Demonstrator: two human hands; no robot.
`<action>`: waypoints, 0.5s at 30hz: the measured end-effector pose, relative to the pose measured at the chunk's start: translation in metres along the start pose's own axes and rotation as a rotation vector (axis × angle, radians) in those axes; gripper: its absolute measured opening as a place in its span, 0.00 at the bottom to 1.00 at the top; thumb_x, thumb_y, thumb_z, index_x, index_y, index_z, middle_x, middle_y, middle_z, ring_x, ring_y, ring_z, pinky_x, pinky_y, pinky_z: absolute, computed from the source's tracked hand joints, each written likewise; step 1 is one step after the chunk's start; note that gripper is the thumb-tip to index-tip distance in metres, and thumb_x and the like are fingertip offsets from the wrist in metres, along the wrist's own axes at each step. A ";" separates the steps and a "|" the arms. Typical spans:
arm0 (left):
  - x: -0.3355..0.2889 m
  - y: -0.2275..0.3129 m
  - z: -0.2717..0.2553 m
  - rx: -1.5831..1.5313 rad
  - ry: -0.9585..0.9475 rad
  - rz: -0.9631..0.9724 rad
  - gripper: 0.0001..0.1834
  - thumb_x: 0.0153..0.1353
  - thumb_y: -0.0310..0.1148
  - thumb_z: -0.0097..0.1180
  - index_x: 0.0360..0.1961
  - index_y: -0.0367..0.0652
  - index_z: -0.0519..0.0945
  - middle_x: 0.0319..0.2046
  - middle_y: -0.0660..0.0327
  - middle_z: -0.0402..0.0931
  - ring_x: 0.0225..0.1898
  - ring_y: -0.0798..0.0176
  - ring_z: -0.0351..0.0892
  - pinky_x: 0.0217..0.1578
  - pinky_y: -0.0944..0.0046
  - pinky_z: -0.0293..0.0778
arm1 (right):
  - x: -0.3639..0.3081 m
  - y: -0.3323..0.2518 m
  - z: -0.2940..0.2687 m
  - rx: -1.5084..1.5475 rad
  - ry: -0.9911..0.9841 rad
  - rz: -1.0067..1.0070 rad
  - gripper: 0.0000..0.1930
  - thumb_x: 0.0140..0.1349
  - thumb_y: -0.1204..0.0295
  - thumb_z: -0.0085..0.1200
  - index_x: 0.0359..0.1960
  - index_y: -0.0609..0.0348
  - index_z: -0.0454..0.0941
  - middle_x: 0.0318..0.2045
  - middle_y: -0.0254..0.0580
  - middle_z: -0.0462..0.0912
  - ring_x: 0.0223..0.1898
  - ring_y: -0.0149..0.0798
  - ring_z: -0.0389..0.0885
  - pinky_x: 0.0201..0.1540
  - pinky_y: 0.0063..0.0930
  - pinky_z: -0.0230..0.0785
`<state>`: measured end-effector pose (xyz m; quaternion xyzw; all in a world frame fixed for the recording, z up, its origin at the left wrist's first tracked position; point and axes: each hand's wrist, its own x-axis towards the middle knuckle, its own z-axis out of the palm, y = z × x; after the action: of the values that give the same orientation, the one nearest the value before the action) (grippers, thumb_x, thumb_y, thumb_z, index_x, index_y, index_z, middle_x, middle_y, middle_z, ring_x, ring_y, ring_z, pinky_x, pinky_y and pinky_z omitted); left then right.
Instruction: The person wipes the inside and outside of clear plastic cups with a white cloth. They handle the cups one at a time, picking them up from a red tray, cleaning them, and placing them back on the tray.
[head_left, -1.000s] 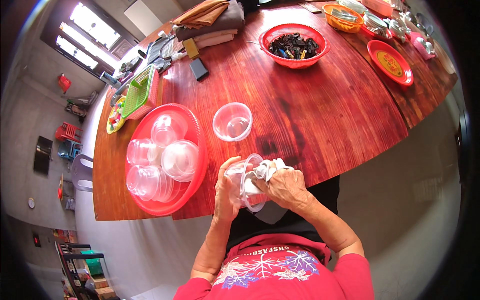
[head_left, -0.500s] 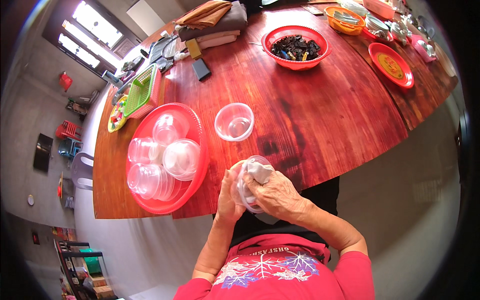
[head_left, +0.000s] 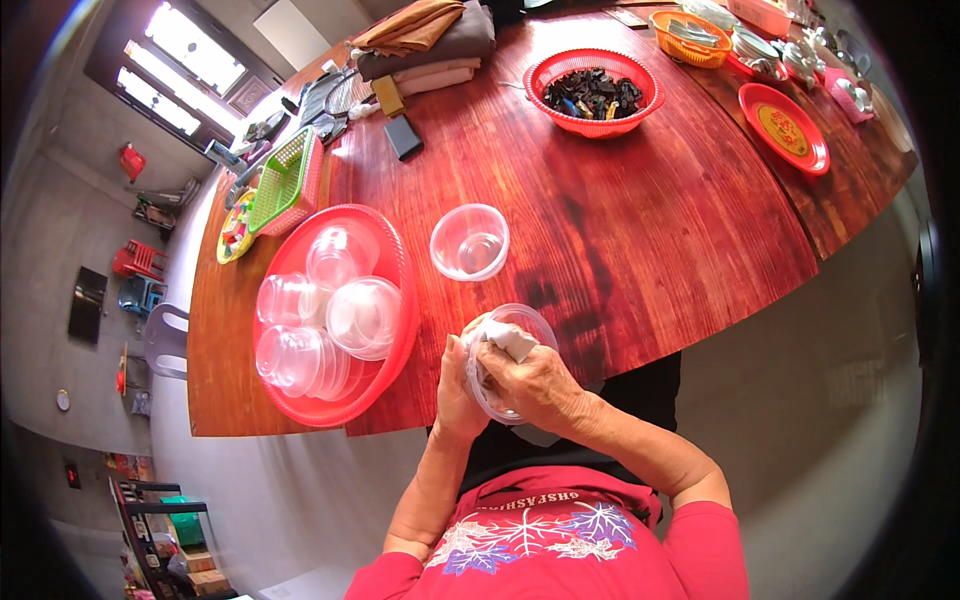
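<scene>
My left hand (head_left: 457, 390) grips a clear plastic bowl (head_left: 540, 326) from its left side, near the table's front edge. The bowl is tilted, its opening turned toward my right hand (head_left: 538, 385). That hand is closed on a white cloth (head_left: 510, 340) and reaches into the bowl; its fingertips are partly hidden inside. Another clear plastic tub (head_left: 470, 243) stands upright on the table just beyond my hands. To the left, a red oval basket (head_left: 408, 300) holds several clear bowls (head_left: 362, 318), some nested in a stack on their sides.
A green basket (head_left: 285, 185) and a yellow tray (head_left: 232, 243) stand at the far left. Beyond lie a dark phone-like block (head_left: 403, 138) and folded cloths (head_left: 430, 45). A red colander (head_left: 650, 105) holds small black pieces; a red plate (head_left: 812, 155) lies at the right.
The bowl in my hands has turned so more of its opening faces up and right. My right hand has shifted slightly with the cloth inside it. The tub and basket stay put.
</scene>
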<state>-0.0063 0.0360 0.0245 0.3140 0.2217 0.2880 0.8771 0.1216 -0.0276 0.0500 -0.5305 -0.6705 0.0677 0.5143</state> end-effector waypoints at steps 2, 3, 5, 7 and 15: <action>-0.003 0.003 0.001 -0.066 -0.016 -0.026 0.35 0.69 0.58 0.32 0.63 0.39 0.61 0.57 0.54 0.70 0.56 0.58 0.72 0.58 0.56 0.67 | 0.000 0.004 -0.003 -0.163 -0.036 -0.041 0.14 0.47 0.75 0.59 0.37 0.65 0.76 0.40 0.50 0.75 0.44 0.50 0.77 0.43 0.38 0.75; -0.003 0.002 0.003 -0.026 0.032 0.003 0.34 0.69 0.56 0.36 0.63 0.38 0.61 0.57 0.55 0.69 0.57 0.59 0.71 0.58 0.57 0.67 | -0.002 0.003 -0.006 -0.244 -0.058 -0.050 0.13 0.48 0.73 0.57 0.36 0.66 0.77 0.40 0.50 0.75 0.45 0.50 0.77 0.44 0.38 0.74; -0.001 0.003 0.010 0.029 -0.023 0.039 0.33 0.69 0.55 0.37 0.63 0.38 0.61 0.57 0.55 0.69 0.58 0.59 0.70 0.58 0.58 0.67 | -0.004 0.004 -0.004 -0.434 -0.077 -0.088 0.13 0.46 0.71 0.55 0.33 0.67 0.79 0.41 0.49 0.76 0.45 0.49 0.76 0.46 0.39 0.73; 0.001 0.002 0.014 0.053 -0.044 0.060 0.32 0.69 0.53 0.41 0.63 0.38 0.61 0.56 0.54 0.70 0.57 0.59 0.71 0.57 0.57 0.68 | -0.008 -0.002 -0.008 -0.457 -0.273 0.057 0.12 0.47 0.72 0.54 0.33 0.66 0.79 0.43 0.50 0.76 0.48 0.49 0.76 0.45 0.40 0.73; 0.001 0.001 0.007 0.069 0.044 0.079 0.41 0.66 0.64 0.30 0.61 0.35 0.64 0.53 0.46 0.73 0.52 0.52 0.75 0.56 0.52 0.69 | -0.008 0.002 -0.008 0.349 -0.221 0.201 0.11 0.49 0.79 0.58 0.36 0.62 0.75 0.26 0.48 0.76 0.30 0.52 0.78 0.31 0.41 0.71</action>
<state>-0.0016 0.0344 0.0299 0.3460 0.2380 0.3214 0.8487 0.1287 -0.0363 0.0478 -0.4869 -0.6445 0.2914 0.5125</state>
